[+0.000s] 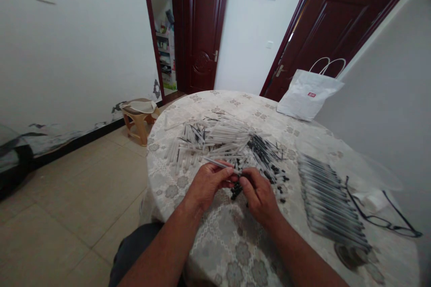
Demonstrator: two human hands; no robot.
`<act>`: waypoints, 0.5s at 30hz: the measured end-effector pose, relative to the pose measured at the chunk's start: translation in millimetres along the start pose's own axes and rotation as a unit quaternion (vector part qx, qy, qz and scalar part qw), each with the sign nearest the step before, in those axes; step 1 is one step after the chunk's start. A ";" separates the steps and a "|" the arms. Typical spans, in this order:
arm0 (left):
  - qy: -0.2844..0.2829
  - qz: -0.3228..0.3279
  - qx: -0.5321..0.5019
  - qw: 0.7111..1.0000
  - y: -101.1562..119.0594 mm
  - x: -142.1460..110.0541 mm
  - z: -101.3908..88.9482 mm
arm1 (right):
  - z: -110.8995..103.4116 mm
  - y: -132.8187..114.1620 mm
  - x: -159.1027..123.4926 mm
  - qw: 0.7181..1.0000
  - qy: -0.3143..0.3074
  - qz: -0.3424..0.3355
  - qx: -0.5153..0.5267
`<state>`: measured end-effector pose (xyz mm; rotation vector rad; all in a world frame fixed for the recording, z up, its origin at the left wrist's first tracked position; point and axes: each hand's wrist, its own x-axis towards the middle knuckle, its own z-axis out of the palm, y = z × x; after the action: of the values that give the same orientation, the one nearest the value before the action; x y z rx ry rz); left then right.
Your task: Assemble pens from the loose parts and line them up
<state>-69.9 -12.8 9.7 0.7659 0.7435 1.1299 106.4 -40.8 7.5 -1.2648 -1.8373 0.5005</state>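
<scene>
My left hand (212, 182) is closed around a thin whitish pen barrel (215, 162), which points up and to the left. At the barrel's right end, the thumb and fingers of my right hand (257, 192) are pinched together on it; any small part between them is hidden. Just beyond both hands lies a loose pile of pale translucent pen barrels (224, 133). Thin black refills (262, 150) are heaped on the right of that pile. Small black pen pieces (236, 190) are scattered beneath and beside my hands.
A row of dark-centred pens (332, 197) lies on the right of the round table, whose patterned cloth (242, 251) shows in front. Beside the row are black-framed glasses (380, 220) and a round object (350, 253). A white paper bag (305, 94) stands behind; a stool (139, 119) is left.
</scene>
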 end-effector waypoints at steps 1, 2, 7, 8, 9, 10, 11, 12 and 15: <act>-0.001 0.000 0.001 1.000 0.0 0.0 0.0 | -0.3 -0.3 0.3 1.000 0.007 -0.007 -0.005; -0.001 0.000 0.004 1.000 0.1 0.0 0.0 | -0.7 -0.7 0.7 1.000 0.014 -0.015 -0.014; -0.004 -0.001 0.013 1.000 1.2 -1.3 1.5 | -1.2 -2.1 2.7 0.999 0.002 -0.029 -0.022; -0.004 -0.001 0.016 1.000 1.5 -1.4 1.7 | -0.6 -1.7 2.6 1.000 -0.004 -0.017 -0.010; -0.006 0.000 0.021 1.000 1.6 -1.4 1.8 | 0.1 -1.1 2.3 1.000 -0.010 -0.003 0.004; -0.006 0.001 0.025 1.000 1.7 -1.3 1.7 | 0.8 -0.5 1.8 1.000 -0.013 0.010 0.018; -0.006 0.002 0.029 1.000 1.5 -1.0 1.4 | 1.1 0.1 1.2 0.999 -0.014 0.020 0.032; -0.004 0.004 0.031 0.999 1.2 -0.6 1.1 | 1.2 0.5 0.7 0.999 -0.011 0.025 0.043; 0.009 0.012 0.032 0.999 0.0 0.4 0.1 | -1.1 -0.5 0.1 0.999 0.010 0.012 0.045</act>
<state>-69.7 -12.5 9.8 0.8212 0.7916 1.1401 107.0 -41.1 8.6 -1.2280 -1.7645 0.5756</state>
